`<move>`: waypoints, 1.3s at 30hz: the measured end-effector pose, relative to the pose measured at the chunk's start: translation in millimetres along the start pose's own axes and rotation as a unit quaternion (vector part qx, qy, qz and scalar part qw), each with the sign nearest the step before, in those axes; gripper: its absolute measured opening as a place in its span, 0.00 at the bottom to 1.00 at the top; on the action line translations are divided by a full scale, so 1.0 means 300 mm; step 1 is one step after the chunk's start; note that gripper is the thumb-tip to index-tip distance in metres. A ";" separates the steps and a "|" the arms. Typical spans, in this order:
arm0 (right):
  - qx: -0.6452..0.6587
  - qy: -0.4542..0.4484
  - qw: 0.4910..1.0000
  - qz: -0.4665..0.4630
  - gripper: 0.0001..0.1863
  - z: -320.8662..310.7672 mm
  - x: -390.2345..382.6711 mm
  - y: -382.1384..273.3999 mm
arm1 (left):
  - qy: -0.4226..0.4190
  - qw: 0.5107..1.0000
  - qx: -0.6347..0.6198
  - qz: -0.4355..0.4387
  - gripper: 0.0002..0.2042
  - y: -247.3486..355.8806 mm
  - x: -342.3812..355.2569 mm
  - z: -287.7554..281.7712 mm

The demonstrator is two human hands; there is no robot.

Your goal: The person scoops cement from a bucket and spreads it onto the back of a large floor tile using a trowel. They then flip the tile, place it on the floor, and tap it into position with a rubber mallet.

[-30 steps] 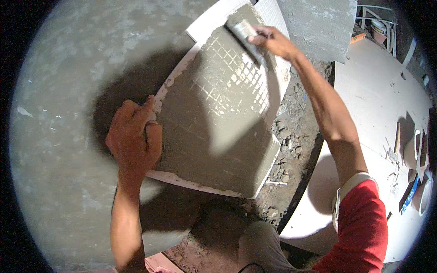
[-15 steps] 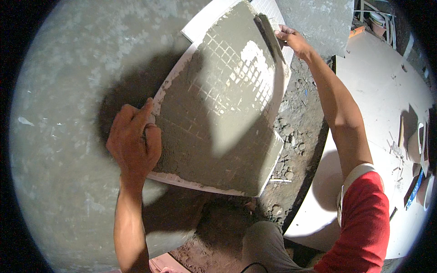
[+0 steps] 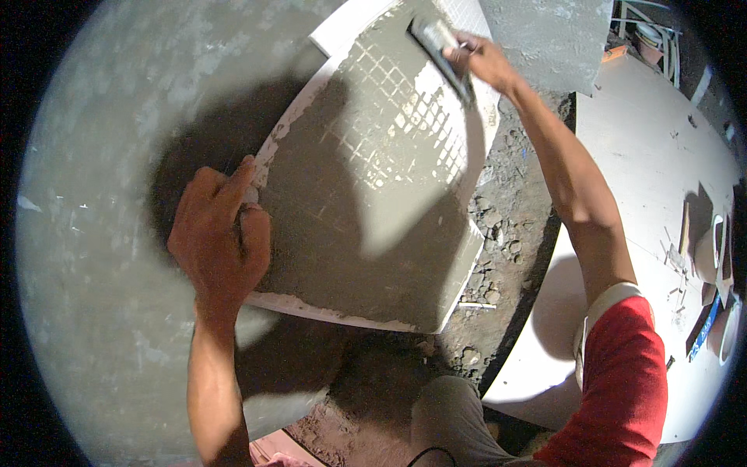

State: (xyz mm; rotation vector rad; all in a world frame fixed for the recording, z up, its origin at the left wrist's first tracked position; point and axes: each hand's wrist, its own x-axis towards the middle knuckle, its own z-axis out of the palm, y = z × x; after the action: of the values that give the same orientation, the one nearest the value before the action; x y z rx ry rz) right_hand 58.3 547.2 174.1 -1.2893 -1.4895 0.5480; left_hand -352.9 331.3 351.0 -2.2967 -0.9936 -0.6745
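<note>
A large white tile stands before me with its gridded back up, mostly coated in grey mortar. Bare white ridges show in a patch at the upper right. My left hand is closed on the tile's left edge, index finger stretched along the rim and thumb bent over it. Up near the far right part, my right hand grips a trowel whose long blade lies against the coated back. The hand partly hides the trowel's handle.
Behind the tile lies another white tile. A grey plastered surface fills the left. Rubble and soil run along the right, beside a broad pale panel. A pale tub and a bucket stand farther right.
My right hand has swept the trowel leftward from the tile's right edge onto the mortar, and the blade has turned. My left hand and the tile's near left edge have shifted slightly left.
</note>
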 end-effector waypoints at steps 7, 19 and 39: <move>0.098 -0.018 0.994 0.033 0.32 -0.050 -0.045 0.095 | -0.016 1.000 0.007 0.002 0.21 0.013 0.008 -0.015; -0.009 -0.045 0.998 -0.044 0.26 0.082 -0.171 -0.043 | -0.019 0.998 0.058 0.024 0.21 -0.016 -0.002 0.005; 0.122 0.045 0.992 0.000 0.24 0.096 -0.046 -0.109 | -0.025 0.998 0.064 -0.001 0.21 -0.014 -0.012 0.007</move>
State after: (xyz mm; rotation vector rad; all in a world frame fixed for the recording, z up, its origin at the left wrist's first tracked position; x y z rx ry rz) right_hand 16.9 532.2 186.0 -1.1088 -1.3050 0.6422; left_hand -357.9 333.3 348.5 -2.2095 -1.0329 -0.5403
